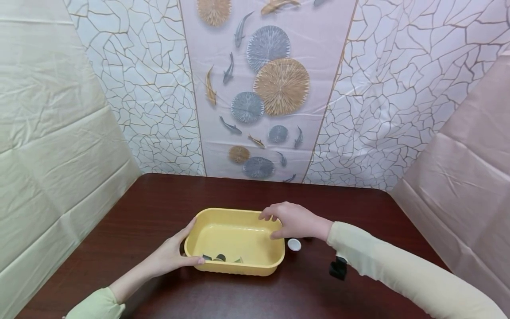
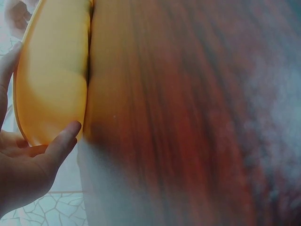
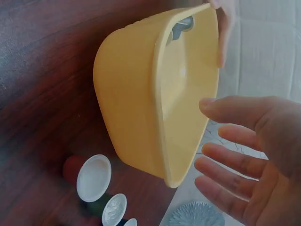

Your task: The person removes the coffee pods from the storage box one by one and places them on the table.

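Note:
A yellow tub point(image 1: 247, 269) point(image 2: 54, 70) point(image 3: 127, 94) rests on the table. My left hand point(image 1: 171, 257) point(image 2: 33, 165) grips its left end, thumb over the near rim and fingers round the far side. Several small dark pieces point(image 1: 220, 257) point(image 3: 183, 23) lie inside along the near wall, partly hidden by it. My right hand point(image 1: 295, 220) point(image 3: 254, 150) hovers over the tub's right end, fingers spread and slightly bent, holding nothing. Beside that end is a red cup-shaped piece with a white top point(image 1: 294, 245) point(image 3: 94, 178).
A green piece with a silvery top point(image 3: 114, 209) and another pale-topped piece point(image 3: 130, 222) stand beside the red one, mostly hidden in the head view. The dark wooden table point(image 1: 167, 192) has cloth-covered walls behind it and at both sides.

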{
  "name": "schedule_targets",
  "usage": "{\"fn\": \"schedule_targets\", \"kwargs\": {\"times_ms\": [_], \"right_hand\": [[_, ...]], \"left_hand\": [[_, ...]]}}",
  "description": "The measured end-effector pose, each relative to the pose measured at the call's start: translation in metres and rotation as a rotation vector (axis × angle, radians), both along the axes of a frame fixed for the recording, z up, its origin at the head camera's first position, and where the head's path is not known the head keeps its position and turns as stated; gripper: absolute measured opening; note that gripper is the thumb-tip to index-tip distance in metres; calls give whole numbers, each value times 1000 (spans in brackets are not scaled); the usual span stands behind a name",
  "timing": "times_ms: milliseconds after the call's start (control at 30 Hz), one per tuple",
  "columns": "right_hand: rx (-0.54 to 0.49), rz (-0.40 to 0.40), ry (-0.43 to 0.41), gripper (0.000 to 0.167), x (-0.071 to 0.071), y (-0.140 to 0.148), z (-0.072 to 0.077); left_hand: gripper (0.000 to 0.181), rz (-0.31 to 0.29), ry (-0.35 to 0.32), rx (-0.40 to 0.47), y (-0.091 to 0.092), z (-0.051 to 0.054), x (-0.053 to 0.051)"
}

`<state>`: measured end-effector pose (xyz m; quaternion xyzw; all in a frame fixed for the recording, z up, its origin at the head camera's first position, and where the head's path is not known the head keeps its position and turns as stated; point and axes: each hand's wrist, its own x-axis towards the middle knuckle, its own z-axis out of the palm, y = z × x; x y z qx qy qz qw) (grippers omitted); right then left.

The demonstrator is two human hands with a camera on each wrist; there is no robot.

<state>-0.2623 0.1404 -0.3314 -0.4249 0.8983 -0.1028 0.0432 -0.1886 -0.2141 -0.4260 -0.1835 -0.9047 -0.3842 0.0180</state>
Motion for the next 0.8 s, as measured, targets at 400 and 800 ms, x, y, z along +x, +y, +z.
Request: {"fn": "schedule_targets", "kwargs": {"times_ms": [400, 800], "right_hand": [[157, 168, -3, 50, -18, -30, 16], [249, 361, -61, 54, -37, -62, 19]], "left_hand": [[114, 18, -6, -4, 1, -5, -4], [112, -1, 2, -1, 0, -4, -2]]}}
